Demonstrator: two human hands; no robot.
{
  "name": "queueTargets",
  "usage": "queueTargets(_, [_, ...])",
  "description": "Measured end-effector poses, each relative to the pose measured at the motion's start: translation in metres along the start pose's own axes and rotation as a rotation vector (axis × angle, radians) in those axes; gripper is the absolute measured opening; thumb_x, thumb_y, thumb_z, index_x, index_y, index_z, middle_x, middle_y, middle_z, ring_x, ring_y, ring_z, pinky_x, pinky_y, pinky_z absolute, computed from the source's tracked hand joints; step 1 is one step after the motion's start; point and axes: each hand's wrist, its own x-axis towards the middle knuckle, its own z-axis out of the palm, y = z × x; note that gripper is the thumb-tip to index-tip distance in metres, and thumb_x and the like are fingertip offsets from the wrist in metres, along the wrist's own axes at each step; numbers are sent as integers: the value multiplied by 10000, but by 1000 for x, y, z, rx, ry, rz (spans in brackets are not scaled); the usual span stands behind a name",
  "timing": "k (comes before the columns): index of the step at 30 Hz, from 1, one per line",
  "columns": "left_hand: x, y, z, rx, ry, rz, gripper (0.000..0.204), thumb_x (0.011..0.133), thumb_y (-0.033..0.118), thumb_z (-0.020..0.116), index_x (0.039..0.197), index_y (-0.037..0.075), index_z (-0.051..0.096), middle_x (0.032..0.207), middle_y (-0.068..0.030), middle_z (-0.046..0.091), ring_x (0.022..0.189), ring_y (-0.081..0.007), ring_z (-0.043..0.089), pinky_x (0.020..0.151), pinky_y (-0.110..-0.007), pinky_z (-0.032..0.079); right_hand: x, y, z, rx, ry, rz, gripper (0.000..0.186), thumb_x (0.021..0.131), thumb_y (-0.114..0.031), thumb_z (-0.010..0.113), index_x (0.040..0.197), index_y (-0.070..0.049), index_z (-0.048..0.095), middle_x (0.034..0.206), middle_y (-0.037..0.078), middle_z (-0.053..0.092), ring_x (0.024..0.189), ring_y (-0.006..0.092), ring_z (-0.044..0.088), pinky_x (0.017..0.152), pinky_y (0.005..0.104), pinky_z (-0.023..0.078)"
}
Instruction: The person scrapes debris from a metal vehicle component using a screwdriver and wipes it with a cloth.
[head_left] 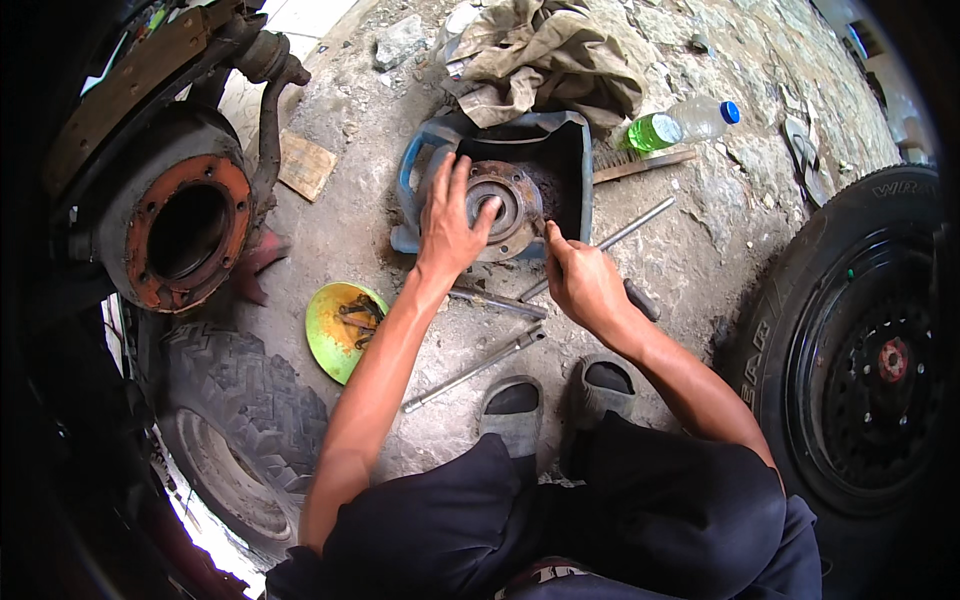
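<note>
A round, rusty metal hub [517, 243] with a ring-shaped bore sits in a cut-open blue plastic container [573, 140]. My left hand [452, 222] rests against the hub's left side, its fingers stretched and the thumb over the bore. At the hub's right edge is my right hand [583, 278], its fingers curled and the index finger pointing at the rim. Something small and dark shows at that fingertip; what the hand grips is hidden. Dark, dirty residue lies in the container behind the hub.
Metal bars and a socket wrench [480, 368] lie before my sandals. A green bowl [345, 325] holds small parts. Beyond are a crumpled cloth [545, 60], a bottle of green liquid [680, 124] and a wooden-handled brush [645, 166]. An axle housing [190, 235] and tyres [775, 370] flank me.
</note>
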Motion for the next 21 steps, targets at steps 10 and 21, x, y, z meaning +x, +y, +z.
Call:
queueTargets(10, [-7, 7, -4, 259, -59, 210, 949, 813, 645, 733, 1469, 3, 492, 1434, -198, 496, 1412, -367, 395, 1233, -601, 166, 7, 6, -2, 14, 3, -28, 455, 942, -109, 595, 1356, 77, 570, 863, 231, 691, 737, 443, 694, 664, 539, 562])
queueTargets(21, [-7, 18, 7, 284, 10, 115, 874, 760, 540, 777, 1408, 6, 537, 1385, -207, 525, 1346, -362, 448, 1198, -571, 236, 12, 5, 1, -71, 11, 3, 474, 943, -118, 574, 1390, 40, 557, 880, 235, 686, 734, 443, 703, 655, 536, 571])
